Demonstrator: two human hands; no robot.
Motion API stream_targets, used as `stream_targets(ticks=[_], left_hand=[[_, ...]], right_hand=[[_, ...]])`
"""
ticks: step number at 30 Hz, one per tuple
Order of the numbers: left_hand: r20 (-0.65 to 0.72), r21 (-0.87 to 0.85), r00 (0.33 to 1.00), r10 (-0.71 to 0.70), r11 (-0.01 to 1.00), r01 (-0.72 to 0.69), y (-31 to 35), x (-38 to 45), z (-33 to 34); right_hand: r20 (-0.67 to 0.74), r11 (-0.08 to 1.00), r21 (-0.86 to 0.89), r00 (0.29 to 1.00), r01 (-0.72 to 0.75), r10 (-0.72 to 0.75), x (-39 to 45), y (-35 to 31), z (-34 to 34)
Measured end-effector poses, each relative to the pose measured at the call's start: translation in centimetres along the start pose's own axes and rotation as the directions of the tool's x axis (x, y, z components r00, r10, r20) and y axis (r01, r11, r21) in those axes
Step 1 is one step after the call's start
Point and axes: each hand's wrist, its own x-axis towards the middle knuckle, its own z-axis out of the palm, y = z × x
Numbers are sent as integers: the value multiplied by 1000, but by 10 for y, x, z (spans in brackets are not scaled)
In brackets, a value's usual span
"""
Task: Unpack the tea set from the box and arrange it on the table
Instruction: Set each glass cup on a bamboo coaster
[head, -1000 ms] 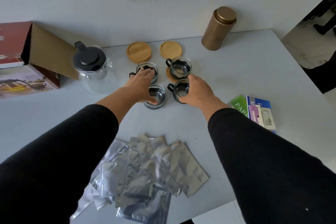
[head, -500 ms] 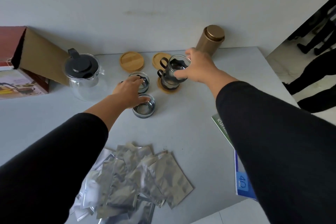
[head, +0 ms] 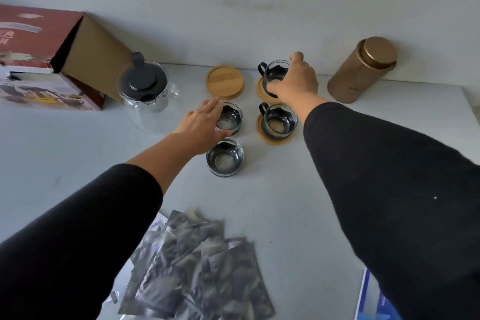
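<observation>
The cups are being set on coasters: the right hand (head: 294, 83) grips the far cup (head: 275, 74) on its coaster (head: 261, 93) near the wall. The left hand (head: 205, 122), fingers loosely spread, rests against another cup (head: 231, 118) beside the teapot (head: 145, 91). Next, I judge, that cup needs lifting onto the bare coaster (head: 224, 80) just behind it.

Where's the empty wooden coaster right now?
The empty coaster lies near the wall, between the glass teapot and the cup under the right hand.
</observation>
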Motion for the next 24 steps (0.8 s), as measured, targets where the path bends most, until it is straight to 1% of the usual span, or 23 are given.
stream_targets(ticks=[7, 17, 20, 22, 24], left_hand=[[-3, -31, 1000, -8, 999, 8, -7, 3, 3], [-5, -22, 1000, -7, 1000, 7, -8, 5, 3], [-3, -38, 1000, -16, 999, 15, -8, 5, 3], [-14, -90, 998, -53, 995, 52, -8, 2, 3], [-23, -149, 995, -97, 984, 93, -7, -3, 4]], right_hand=[[43, 999, -36, 999, 11, -10, 20, 11, 16], [58, 999, 20, 998, 39, -40, 28, 17, 20], [61, 997, -29, 996, 64, -62, 24, 17, 18], [22, 987, -99, 992, 128, -126, 17, 12, 14], [-18, 960, -124, 967, 250, -254, 7, 2, 11]])
